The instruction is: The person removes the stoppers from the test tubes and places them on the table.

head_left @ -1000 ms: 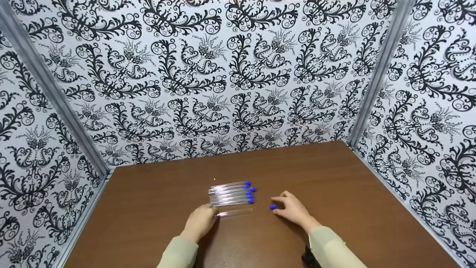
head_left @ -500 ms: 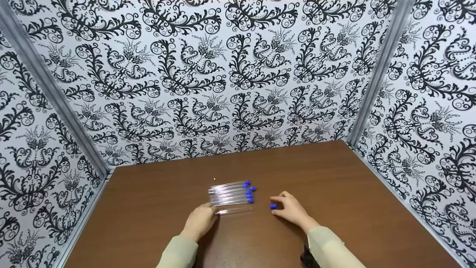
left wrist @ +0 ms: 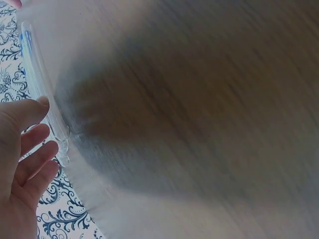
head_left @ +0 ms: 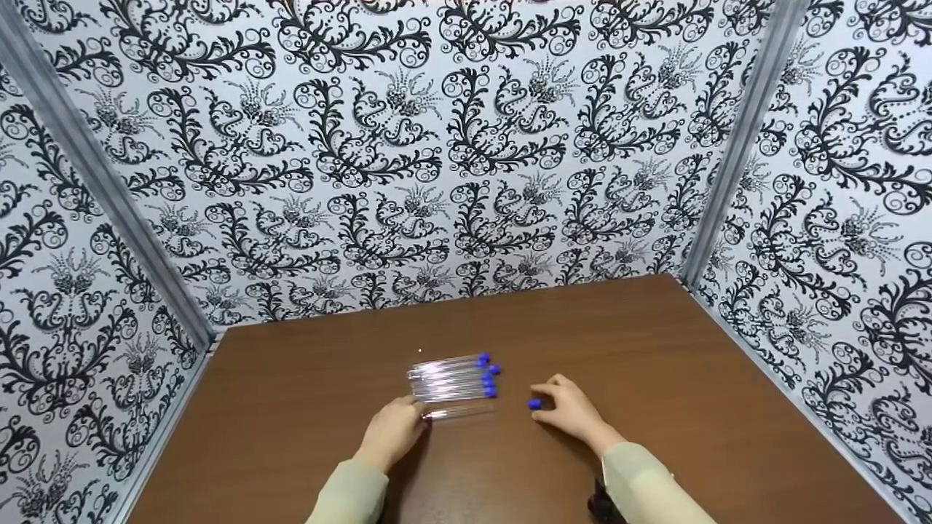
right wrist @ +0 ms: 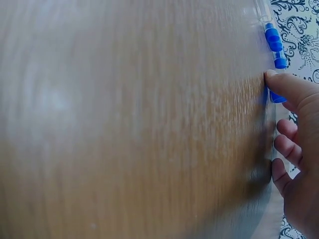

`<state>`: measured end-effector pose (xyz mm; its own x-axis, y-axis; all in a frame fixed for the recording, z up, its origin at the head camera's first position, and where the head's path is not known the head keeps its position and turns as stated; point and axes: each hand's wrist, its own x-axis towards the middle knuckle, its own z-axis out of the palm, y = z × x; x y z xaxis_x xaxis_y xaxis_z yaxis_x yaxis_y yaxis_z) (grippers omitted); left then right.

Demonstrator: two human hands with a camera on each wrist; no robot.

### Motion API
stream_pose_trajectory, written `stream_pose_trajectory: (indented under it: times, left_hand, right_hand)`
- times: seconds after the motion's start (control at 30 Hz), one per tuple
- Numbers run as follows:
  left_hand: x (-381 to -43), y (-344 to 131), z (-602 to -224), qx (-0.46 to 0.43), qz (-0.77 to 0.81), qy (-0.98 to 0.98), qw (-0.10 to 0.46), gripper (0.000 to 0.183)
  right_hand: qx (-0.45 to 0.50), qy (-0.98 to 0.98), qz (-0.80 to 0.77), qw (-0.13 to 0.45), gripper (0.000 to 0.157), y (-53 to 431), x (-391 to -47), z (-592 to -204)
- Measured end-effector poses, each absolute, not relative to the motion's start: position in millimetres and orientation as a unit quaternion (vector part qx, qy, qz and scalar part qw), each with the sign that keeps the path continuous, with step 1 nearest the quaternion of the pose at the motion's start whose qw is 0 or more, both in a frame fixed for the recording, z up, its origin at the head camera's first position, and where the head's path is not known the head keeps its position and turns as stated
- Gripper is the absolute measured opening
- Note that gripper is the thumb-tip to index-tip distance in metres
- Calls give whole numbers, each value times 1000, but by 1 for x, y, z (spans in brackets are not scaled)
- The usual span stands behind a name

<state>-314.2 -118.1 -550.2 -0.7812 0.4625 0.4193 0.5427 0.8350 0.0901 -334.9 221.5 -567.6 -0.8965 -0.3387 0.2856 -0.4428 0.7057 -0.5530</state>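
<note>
Near the middle of the table, my left hand (head_left: 393,431) holds a clear, uncapped test tube (head_left: 460,413) by its left end. In the left wrist view the thumb lies against this tube (left wrist: 42,74), with the other fingers bent behind it. My right hand (head_left: 574,412) pinches a small blue cap (head_left: 535,404) between thumb and forefinger, a short way right of the tube's free end. The right wrist view shows this cap (right wrist: 277,97) just below the thumb tip. Just beyond the held tube lies a row of clear test tubes (head_left: 448,380) with blue caps pointing right.
A brown wood-look table (head_left: 291,378) carries everything. Patterned black-and-white walls (head_left: 451,160) stand at its back and sides, with grey posts (head_left: 131,189) in the corners. A dark object (head_left: 603,502) shows under the right sleeve.
The uncapped test tube has shifted very slightly away from the person, along with the left hand. My right hand and the blue cap have stayed almost still.
</note>
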Motion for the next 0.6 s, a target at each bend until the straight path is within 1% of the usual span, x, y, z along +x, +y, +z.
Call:
stream_pose_trajectory:
  times: [0.17, 0.43, 0.6]
  left_hand:
    - [-317, -118, -549, -264, -113, -933, 217, 7]
    - [-324, -114, -549, -249, -113, -924, 267, 11]
    - [-327, -113, -549, -233, -115, -925, 276, 13]
  right_hand:
    - [216, -918, 319, 90, 45, 222, -336, -569]
    - [189, -920, 333, 82, 41, 222, -336, -570]
    - [186, -915, 349, 82, 40, 221, -338, -571]
